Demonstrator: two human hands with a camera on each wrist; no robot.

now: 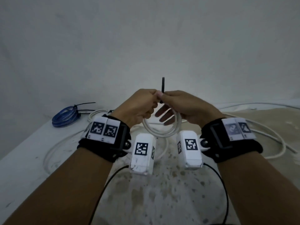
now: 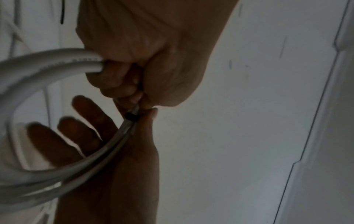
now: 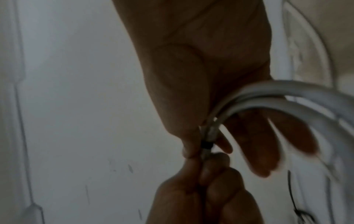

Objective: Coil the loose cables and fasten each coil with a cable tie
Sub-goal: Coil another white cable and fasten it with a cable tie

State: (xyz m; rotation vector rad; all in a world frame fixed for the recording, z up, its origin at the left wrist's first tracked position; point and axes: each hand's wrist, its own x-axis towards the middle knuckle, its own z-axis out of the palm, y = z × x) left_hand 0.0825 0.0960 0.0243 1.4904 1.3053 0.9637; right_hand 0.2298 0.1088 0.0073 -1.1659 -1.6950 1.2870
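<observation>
Pale grey wall (image 1: 146, 38), upper frame; white ledge (image 1: 24, 159), lower left; speckled beige surface (image 1: 162, 192), lower centre.

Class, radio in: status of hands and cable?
Left hand grips white cable coil. Right hand pinches black cable tie at coil. Nothing blocking.

The coil (image 1: 159, 129) under the fingers (image 1: 164, 114) is white, its cable tie (image 1: 163, 86) black. Left of them lies a blue coil (image 1: 65, 116), black-tied.
</observation>
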